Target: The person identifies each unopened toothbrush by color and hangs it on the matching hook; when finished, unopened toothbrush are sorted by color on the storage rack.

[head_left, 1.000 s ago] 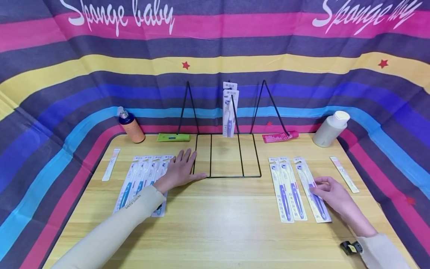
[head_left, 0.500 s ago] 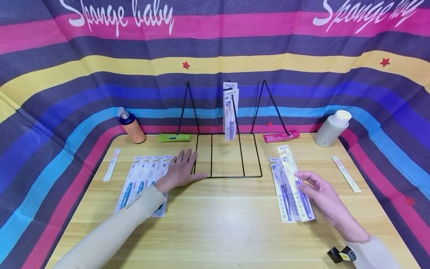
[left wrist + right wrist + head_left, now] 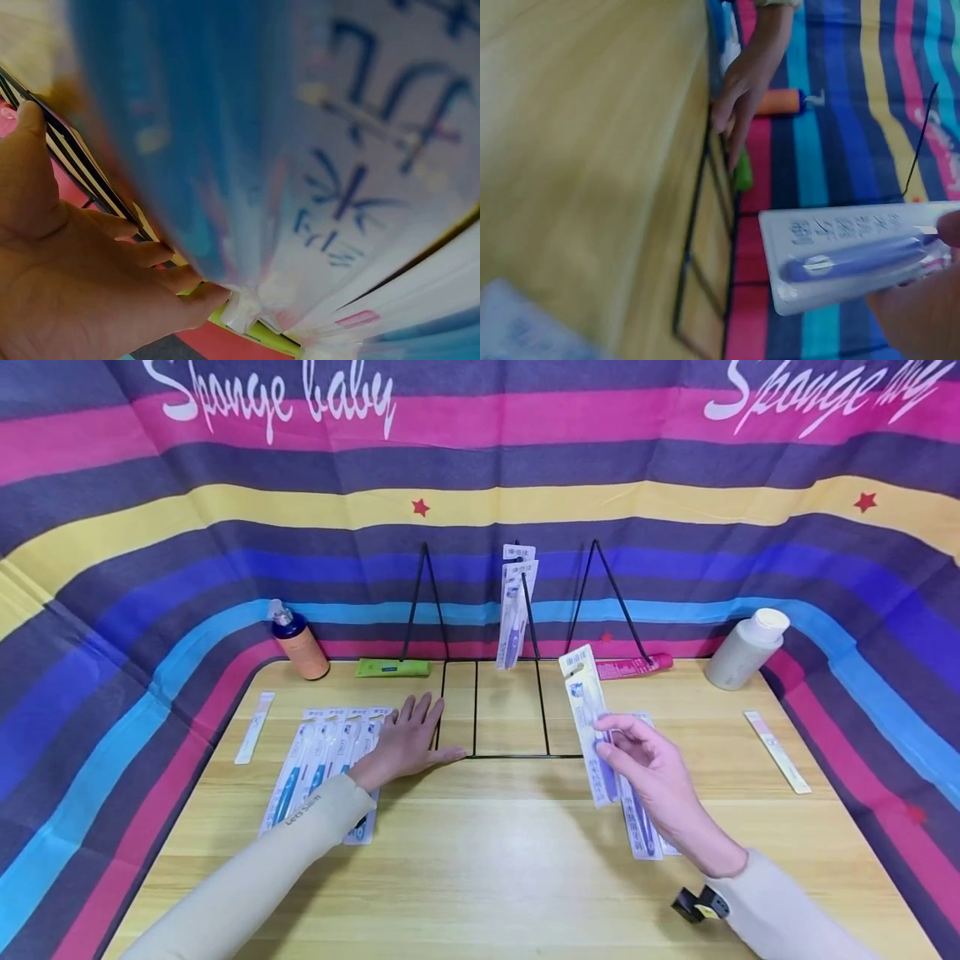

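Toothbrush pack (image 3: 590, 718) pinched by the right hand (image 3: 651, 768) hangs just right of the wire rack (image 3: 510, 710), where the left hand (image 3: 405, 741) rests spread.

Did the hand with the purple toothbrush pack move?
Yes. The right hand lifted the purple toothbrush pack off the table and carried it left, toward the black wire rack.

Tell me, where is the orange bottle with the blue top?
In the head view the orange bottle stands at the table's back left corner, against the striped cloth, just left of the green tube.
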Available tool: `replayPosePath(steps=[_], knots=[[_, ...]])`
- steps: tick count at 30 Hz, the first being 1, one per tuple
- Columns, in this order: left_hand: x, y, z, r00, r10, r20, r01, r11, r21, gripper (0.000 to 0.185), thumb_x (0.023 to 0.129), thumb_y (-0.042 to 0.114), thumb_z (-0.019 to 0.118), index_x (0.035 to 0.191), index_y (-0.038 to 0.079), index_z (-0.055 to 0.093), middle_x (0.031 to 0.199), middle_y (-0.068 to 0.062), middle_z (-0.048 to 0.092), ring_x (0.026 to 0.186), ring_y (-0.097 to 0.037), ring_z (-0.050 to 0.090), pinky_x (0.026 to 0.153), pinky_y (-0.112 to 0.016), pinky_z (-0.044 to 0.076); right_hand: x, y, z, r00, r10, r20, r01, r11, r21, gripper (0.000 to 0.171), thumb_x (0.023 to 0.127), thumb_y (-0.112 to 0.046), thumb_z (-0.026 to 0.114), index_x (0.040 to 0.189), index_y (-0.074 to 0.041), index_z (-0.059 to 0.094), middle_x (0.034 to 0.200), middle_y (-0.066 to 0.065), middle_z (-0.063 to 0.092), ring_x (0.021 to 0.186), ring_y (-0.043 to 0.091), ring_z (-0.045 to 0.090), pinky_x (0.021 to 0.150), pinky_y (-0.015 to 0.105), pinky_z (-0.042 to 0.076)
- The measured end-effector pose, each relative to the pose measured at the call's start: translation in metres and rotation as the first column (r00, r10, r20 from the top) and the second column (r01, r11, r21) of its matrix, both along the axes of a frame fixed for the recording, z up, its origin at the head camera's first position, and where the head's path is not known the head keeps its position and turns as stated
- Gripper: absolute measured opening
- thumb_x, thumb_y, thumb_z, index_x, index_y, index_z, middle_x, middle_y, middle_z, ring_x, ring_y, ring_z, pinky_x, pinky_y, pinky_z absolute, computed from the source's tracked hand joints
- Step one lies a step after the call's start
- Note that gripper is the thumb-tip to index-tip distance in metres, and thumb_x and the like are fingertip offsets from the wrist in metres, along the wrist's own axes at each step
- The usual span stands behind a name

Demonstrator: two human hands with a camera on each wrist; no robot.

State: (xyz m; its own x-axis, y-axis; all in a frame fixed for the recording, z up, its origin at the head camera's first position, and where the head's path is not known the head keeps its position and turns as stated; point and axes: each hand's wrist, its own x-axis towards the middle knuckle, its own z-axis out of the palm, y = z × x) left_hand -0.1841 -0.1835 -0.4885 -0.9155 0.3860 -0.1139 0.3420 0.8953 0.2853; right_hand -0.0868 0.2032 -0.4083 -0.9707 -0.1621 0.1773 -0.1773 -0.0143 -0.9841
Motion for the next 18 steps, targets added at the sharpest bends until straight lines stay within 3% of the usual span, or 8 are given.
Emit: replayPosePath(steps=[3, 8, 15, 18], knots=[[-0.001, 0.0, -0.004, 1.0, 0.008, 0.003, -0.008, 1.0, 0.008, 0.111, 0.099, 0.077, 0.059, 0.174, 0.004, 0.023, 0.178, -0.025, 0.015, 0.162, -0.052, 0.012, 0.123, -0.075, 0.015, -0.006, -0.015, 0.008, 0.996, -0.011, -0.091, 0.006, 0.999, -0.054, 0.022, 0.109, 0.002, 0.063, 0.13, 0.002, 0.067, 0.131, 0.008, 0.073, 0.111, 0.019, 0.068, 0.091, 0.029, 0.055], [-0.002, 0.001, -0.004, 1.0, 0.008, 0.005, -0.008, 1.0, 0.003, 0.11, 0.099, 0.076, 0.061, 0.174, 0.004, 0.023, 0.178, -0.026, 0.016, 0.162, -0.052, 0.012, 0.123, -0.075, 0.016, -0.015, -0.036, 0.016, 0.98, -0.007, -0.198, -0.007, 0.997, -0.073, 0.02, 0.106, 0.008, 0.064, 0.126, 0.008, 0.066, 0.123, 0.013, 0.074, 0.107, 0.021, 0.069, 0.087, 0.03, 0.057], [0.002, 0.003, 0.005, 1.0, 0.007, 0.011, -0.007, 1.0, -0.012, 0.111, 0.099, 0.078, 0.058, 0.172, 0.001, 0.025, 0.177, -0.028, 0.017, 0.161, -0.054, 0.015, 0.122, -0.076, 0.018, -0.021, -0.052, 0.014, 0.98, 0.046, -0.196, -0.052, 0.998, -0.022, 0.022, 0.105, 0.007, 0.065, 0.127, 0.008, 0.066, 0.123, 0.014, 0.073, 0.104, 0.021, 0.07, 0.088, 0.03, 0.059], [0.004, 0.005, 0.009, 1.0, 0.01, 0.014, -0.01, 1.0, -0.027, 0.108, 0.1, 0.074, 0.061, 0.172, 0.001, 0.025, 0.177, -0.028, 0.017, 0.161, -0.053, 0.015, 0.122, -0.075, 0.019, -0.026, -0.055, 0.012, 0.981, 0.09, -0.171, -0.093, 0.996, -0.012, 0.027, 0.106, 0.004, 0.064, 0.132, 0.007, 0.065, 0.13, 0.015, 0.071, 0.111, 0.023, 0.07, 0.094, 0.032, 0.059]])
